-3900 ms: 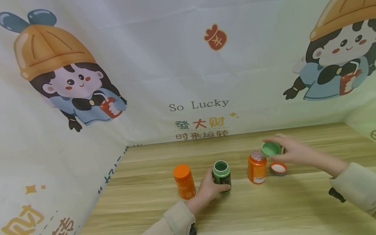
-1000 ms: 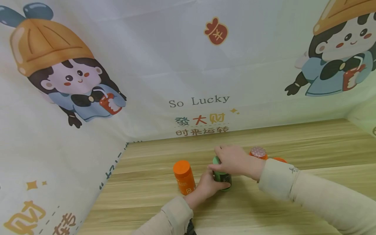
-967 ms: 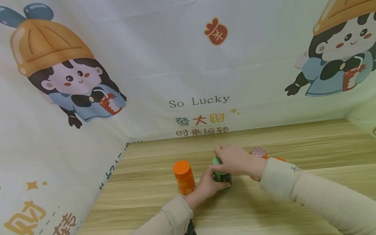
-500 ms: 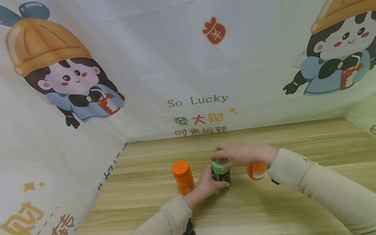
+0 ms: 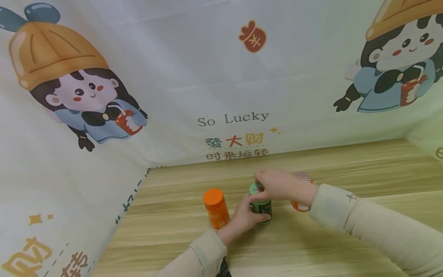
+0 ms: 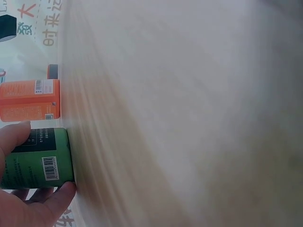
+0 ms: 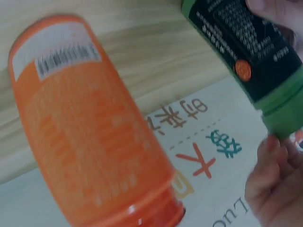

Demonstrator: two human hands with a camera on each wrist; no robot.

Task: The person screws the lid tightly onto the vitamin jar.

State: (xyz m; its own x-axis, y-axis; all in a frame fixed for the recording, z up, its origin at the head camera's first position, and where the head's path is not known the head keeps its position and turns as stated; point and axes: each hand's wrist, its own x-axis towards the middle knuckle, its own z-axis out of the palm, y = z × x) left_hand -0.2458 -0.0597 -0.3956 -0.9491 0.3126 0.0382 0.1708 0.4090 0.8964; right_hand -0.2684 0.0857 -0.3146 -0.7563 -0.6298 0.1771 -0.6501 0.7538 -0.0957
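A green bottle [image 5: 262, 208] with a black label stands upright on the table. My left hand [image 5: 244, 218] grips its body, thumb across the label. On its top sits the green lid [image 5: 255, 188], partly covered by my right hand [image 5: 283, 186], whose fingers and thumb pinch its rim. In the right wrist view, those fingers [image 7: 271, 165] touch the lid [image 7: 289, 120]. Just right of it is an uncapped orange bottle with a brick-patterned seal [image 5: 303, 176], largely hidden by my right wrist. To the left stands a capped orange bottle [image 5: 216, 208].
An orange-and-grey lid [image 6: 53, 71] lies beyond the uncapped orange bottle in the left wrist view; my right arm hides it in the head view. A printed cloth [image 5: 173, 96] rises behind the wooden table [image 5: 373, 169].
My right hand has carried the green lid left, from beside the uncapped orange bottle onto the green bottle. Its fingers spread over the lid half a second ago and now pinch it again.
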